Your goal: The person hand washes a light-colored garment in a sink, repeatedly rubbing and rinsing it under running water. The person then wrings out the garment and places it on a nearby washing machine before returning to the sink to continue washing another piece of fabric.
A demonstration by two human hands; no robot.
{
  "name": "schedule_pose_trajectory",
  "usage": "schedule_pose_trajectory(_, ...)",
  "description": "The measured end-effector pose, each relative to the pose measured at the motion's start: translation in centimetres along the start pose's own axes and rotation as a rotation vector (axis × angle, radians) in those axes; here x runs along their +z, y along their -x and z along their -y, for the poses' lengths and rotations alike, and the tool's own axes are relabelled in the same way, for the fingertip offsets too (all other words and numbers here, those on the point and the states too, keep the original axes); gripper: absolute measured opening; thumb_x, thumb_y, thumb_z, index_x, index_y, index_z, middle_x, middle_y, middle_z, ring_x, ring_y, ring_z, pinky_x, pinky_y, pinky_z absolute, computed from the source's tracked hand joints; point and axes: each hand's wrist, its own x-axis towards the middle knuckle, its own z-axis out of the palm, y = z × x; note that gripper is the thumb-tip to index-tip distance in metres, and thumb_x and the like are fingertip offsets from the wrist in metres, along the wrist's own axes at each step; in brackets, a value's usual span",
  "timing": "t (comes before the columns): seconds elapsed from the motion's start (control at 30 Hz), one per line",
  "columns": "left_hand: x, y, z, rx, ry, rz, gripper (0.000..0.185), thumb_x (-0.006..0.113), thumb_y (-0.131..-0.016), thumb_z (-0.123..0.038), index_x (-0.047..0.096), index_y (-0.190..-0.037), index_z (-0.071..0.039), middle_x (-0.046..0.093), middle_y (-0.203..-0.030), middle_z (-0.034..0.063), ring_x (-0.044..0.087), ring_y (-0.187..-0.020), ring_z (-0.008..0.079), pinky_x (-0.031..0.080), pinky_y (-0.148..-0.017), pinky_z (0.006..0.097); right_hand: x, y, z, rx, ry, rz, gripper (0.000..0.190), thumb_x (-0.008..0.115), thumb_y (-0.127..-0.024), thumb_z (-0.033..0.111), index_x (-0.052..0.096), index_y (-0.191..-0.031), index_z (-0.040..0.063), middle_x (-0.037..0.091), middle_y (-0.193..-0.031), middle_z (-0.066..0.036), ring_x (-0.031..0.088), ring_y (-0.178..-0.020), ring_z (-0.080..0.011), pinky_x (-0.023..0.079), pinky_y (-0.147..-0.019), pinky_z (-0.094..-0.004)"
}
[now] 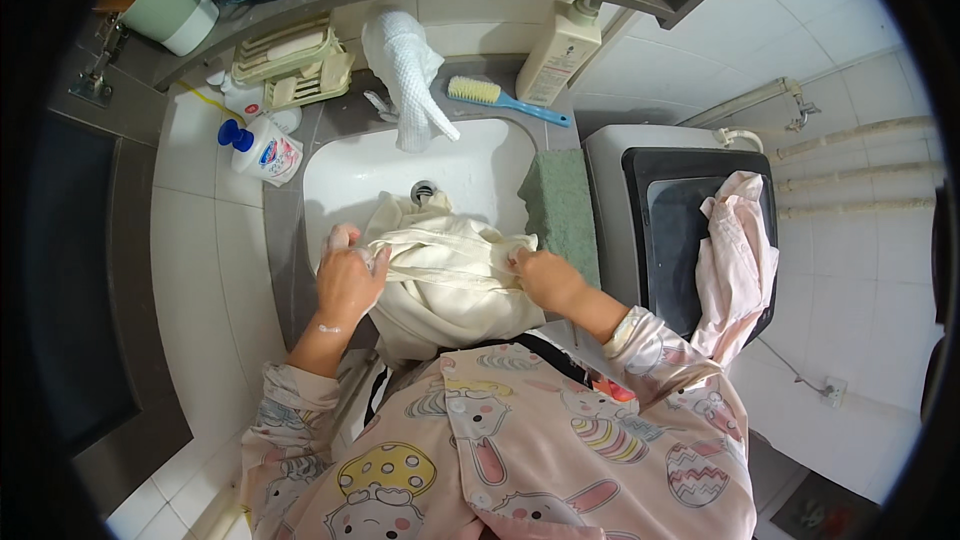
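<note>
A wet-looking cream cloth garment (442,255) hangs over the front rim of a white washbasin (480,157), partly inside it. At the garment's left edge, my left hand (349,274) holds the fabric, its thumb on top; there is foam on the fingers and wrist. My right hand (551,277) grips a folded edge of the same garment on the right, fingertips partly hidden in the cloth. A seamed fold runs between the two hands. Behind the garment, the metal drain (423,191) shows.
A green block (562,210) flanks the basin's right side. Behind it lie a blue-handled scrub brush (510,100) and a pump bottle (559,52). White textured cloth (405,75) drapes over the faucet. Left is a soap bottle (266,154); right, a washing machine (667,240) bears pink clothing (735,262).
</note>
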Motion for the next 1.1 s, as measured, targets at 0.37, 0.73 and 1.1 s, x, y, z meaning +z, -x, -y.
schedule_pose_trajectory(0.37,2.2,-1.5,3.4,-0.356,0.418,0.313,0.024,0.061,-0.078,-0.018,0.060,-0.085,0.005,0.061,-0.070,0.0128,0.056,-0.061,0.0233,0.043,-0.059,0.0322,-6.2,-2.8,-2.8,-0.014,-1.387,-0.164,0.016,0.056,-0.074,0.017,0.053,-0.081,0.002,0.053,-0.078,-0.002,0.051,-0.071,-0.0112,0.042,-0.064,-0.0240)
schedule_pose_trajectory(0.73,-4.0,-4.7,2.7,-0.483,0.847,0.447,0.020,0.060,-0.078,-0.017,0.063,-0.082,0.002,0.056,-0.067,0.0004,0.046,-0.059,0.0056,0.036,-0.052,0.0220,-9.7,-1.6,-2.1,-0.083,-1.112,-0.205,0.018,0.066,-0.071,0.010,0.061,-0.083,-0.003,0.059,-0.076,-0.004,0.053,-0.068,-0.0117,0.042,-0.064,-0.0230)
schedule_pose_trajectory(1.1,1.6,-5.4,6.9,-0.538,1.522,0.373,0.023,0.055,-0.075,-0.016,0.060,-0.090,0.000,0.060,-0.087,0.0066,0.056,-0.084,0.0169,0.042,-0.077,0.0286,-8.0,-4.3,-2.6,-0.144,-1.298,-0.019,0.023,0.058,-0.080,0.014,0.051,-0.100,0.007,0.052,-0.081,0.000,0.048,-0.068,-0.0079,0.038,-0.059,-0.0214)
